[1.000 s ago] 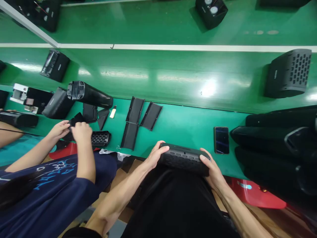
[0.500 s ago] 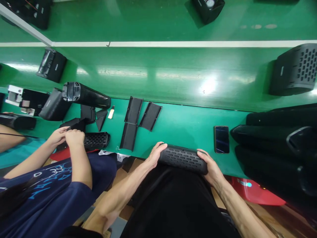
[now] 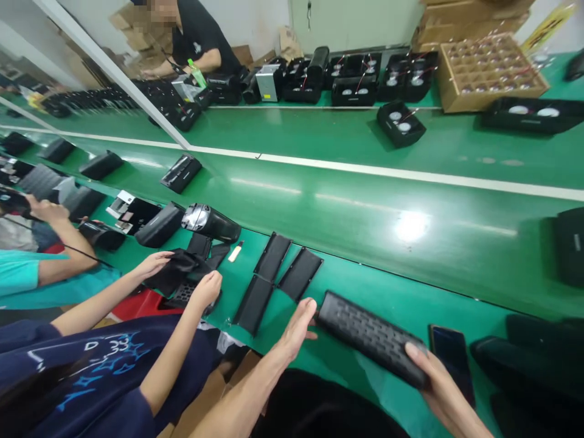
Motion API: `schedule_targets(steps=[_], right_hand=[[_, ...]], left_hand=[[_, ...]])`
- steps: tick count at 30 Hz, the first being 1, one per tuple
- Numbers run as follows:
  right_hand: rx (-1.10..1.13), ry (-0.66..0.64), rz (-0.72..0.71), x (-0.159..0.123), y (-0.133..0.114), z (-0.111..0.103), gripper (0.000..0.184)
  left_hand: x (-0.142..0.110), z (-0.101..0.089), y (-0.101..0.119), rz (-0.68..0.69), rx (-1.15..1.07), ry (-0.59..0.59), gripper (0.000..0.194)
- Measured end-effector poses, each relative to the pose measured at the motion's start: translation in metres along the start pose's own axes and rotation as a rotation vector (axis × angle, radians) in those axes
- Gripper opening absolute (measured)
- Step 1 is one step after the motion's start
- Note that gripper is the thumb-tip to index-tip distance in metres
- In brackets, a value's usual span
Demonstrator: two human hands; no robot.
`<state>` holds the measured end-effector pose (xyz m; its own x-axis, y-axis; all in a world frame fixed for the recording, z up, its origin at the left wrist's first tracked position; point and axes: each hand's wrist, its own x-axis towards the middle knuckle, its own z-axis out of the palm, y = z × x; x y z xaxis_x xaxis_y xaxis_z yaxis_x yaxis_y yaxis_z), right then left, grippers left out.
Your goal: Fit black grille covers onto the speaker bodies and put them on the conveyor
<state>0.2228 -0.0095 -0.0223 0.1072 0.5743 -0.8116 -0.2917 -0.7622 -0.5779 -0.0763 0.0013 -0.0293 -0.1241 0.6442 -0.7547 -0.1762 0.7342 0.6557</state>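
Observation:
A long black speaker housing (image 3: 371,337) with a perforated grille lies tilted over the near edge of the green table (image 3: 378,292). My right hand (image 3: 433,380) grips its right end from below. My left hand (image 3: 298,322) has its fingers stretched out, with the fingertips against the housing's left end. A black phone (image 3: 449,359) lies just right of the housing. Three flat black panels (image 3: 274,277) lie on the table to the left of my left hand.
A co-worker in a dark blue shirt (image 3: 91,371) at my left handles black cloth and a grille part (image 3: 182,280). Black housings are stacked at the right (image 3: 538,359). A green conveyor belt (image 3: 347,207) carries speaker parts. Another person works across it (image 3: 191,36).
The view has tipped up, showing the far side of the line. The housing has moved from my lap onto the table, tilted; my left hand has opened at its end.

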Motion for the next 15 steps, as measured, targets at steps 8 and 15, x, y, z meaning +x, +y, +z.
schedule_targets(steps=[8,15], right_hand=[[0.293,0.185,-0.112,0.148,-0.145,0.069,0.022],[0.093,0.197,-0.015,0.195,-0.181,0.051,0.056]], left_hand=[[0.031,-0.016,0.034,0.264,0.357,0.149,0.048],[0.040,-0.019,0.057,0.321,0.745,0.329,0.035]])
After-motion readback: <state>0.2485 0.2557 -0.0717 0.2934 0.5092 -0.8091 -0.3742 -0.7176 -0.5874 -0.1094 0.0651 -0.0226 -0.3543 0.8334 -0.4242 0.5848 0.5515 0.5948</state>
